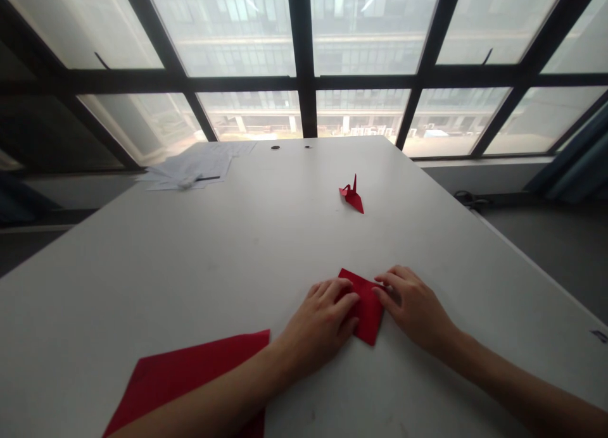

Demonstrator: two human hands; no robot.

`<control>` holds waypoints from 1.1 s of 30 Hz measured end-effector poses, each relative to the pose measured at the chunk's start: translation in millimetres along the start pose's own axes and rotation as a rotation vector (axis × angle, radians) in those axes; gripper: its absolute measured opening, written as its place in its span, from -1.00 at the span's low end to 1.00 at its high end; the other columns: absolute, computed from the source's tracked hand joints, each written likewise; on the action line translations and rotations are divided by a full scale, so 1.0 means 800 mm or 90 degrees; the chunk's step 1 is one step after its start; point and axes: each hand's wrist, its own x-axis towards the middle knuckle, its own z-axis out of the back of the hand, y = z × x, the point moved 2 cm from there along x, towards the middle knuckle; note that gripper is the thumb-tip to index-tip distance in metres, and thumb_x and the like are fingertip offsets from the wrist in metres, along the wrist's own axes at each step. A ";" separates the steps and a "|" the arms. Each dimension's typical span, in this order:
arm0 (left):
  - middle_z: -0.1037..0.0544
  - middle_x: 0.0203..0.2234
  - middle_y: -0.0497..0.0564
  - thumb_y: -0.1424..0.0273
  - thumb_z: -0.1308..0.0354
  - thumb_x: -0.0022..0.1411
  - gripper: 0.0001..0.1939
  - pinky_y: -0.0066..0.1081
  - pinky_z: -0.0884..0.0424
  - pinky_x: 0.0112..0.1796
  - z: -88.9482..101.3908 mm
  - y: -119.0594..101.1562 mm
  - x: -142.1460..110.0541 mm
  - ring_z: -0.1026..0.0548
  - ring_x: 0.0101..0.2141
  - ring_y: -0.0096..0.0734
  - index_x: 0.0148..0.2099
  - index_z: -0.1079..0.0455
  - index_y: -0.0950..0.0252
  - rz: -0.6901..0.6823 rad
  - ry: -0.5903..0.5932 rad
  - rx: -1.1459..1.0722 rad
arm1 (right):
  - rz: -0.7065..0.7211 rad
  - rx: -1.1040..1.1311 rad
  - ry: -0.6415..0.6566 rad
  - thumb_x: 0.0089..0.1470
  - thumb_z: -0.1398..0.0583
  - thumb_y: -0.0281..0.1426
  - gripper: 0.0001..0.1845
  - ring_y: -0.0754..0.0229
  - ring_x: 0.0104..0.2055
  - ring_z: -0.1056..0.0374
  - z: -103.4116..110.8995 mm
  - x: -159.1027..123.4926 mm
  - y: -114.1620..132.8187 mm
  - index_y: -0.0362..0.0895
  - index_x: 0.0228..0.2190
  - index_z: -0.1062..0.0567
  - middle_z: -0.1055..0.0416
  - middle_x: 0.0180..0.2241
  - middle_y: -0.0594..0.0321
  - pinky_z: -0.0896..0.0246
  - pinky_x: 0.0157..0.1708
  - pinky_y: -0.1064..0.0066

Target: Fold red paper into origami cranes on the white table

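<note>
A small piece of folded red origami paper [369,308] lies on the white table in front of me, one corner pointing away. My left hand [327,314] holds its left side down, fingers curled over the top and thumb near the lower edge. At the upper right corner, my right hand [411,305] has the paper's edge between thumb and forefinger. Part of the paper is hidden beneath my left fingers. Under my left forearm is a larger red sheet of paper [190,365], partly covered by the arm.
A finished red paper crane [352,197] stands farther back on the white table [213,254]. Several loose white papers [190,162] with a dark pen [208,178] lie at the far left. Two small dark round spots sit near the far edge, before large windows.
</note>
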 end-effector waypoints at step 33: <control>-0.22 0.30 0.14 0.34 -0.15 0.28 -0.58 0.01 -0.11 0.26 -0.001 0.002 -0.006 -0.12 0.30 -0.02 0.18 -0.30 0.22 0.052 0.009 0.027 | 0.200 0.182 0.005 0.22 -0.14 -0.56 -0.65 0.09 0.08 -0.34 -0.010 -0.010 0.019 -0.08 -0.01 -0.52 -0.44 0.04 0.09 -0.33 0.10 0.22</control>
